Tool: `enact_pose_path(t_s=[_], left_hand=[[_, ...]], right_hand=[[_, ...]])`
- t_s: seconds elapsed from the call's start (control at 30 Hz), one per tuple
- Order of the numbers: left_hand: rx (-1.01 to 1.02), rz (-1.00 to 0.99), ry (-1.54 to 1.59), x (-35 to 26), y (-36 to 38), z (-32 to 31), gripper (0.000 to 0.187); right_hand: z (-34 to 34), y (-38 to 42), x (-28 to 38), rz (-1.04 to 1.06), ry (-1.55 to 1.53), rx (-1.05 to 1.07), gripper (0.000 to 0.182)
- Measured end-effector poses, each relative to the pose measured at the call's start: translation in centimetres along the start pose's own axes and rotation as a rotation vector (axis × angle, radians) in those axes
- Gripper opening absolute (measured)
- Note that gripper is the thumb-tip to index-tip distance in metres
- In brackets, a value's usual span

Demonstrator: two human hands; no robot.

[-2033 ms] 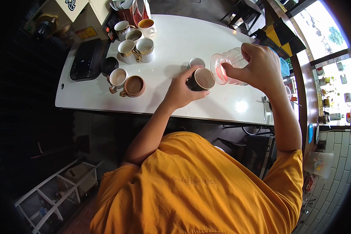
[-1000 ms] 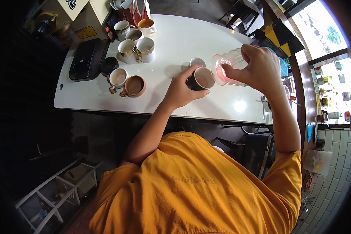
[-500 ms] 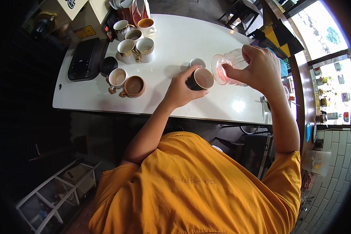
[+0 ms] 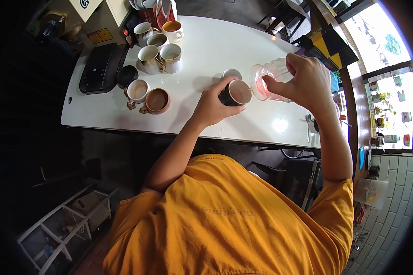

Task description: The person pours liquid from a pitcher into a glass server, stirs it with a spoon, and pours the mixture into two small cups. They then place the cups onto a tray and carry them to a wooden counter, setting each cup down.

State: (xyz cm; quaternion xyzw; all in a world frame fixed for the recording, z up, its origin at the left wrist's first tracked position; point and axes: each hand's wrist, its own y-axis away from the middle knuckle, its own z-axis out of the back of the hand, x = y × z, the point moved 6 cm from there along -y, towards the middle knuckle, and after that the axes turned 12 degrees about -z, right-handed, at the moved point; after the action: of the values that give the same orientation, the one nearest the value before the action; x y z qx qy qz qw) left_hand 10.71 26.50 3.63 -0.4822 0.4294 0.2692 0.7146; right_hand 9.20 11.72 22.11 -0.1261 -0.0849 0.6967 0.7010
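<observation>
My left hand (image 4: pixel 215 104) is wrapped round a dark cup (image 4: pixel 240 93) with a pale inside, its mouth tilted toward me. In my right hand (image 4: pixel 304 81) is a clear ribbed glass pitcher (image 4: pixel 262 83), tipped over to the left with some pinkish-red liquid near its mouth. The pitcher's rim is right at the cup's rim. Just behind the dark cup stands a small pale cup (image 4: pixel 232 73), partly covered by my left hand and the cup.
Several mugs (image 4: pixel 171 58) are grouped at the back left of the white table (image 4: pixel 211 41). Nearer me stand a white mug (image 4: pixel 137 90) and a brown mug (image 4: pixel 157 101), beside a black scale-like device (image 4: pixel 101 69). A spoon (image 4: pixel 308 128) lies at the right.
Hands, cup and pitcher hold almost the same pose. The view has shifted very slightly.
</observation>
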Motion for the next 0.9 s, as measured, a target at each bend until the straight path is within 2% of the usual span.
enact_pose_path(t_s=[0.17,0.9], left_hand=[[-0.031,-0.077,-0.024,0.11,0.12,-0.05,0.068],[-0.021,-0.065,-0.019,0.05,0.04,-0.45,0.069]], right_hand=[[0.06,0.09,-0.17,-0.017,-0.018,0.007,0.054],[-0.15,0.59,-0.33,0.034,-0.062,-0.032,0.053]])
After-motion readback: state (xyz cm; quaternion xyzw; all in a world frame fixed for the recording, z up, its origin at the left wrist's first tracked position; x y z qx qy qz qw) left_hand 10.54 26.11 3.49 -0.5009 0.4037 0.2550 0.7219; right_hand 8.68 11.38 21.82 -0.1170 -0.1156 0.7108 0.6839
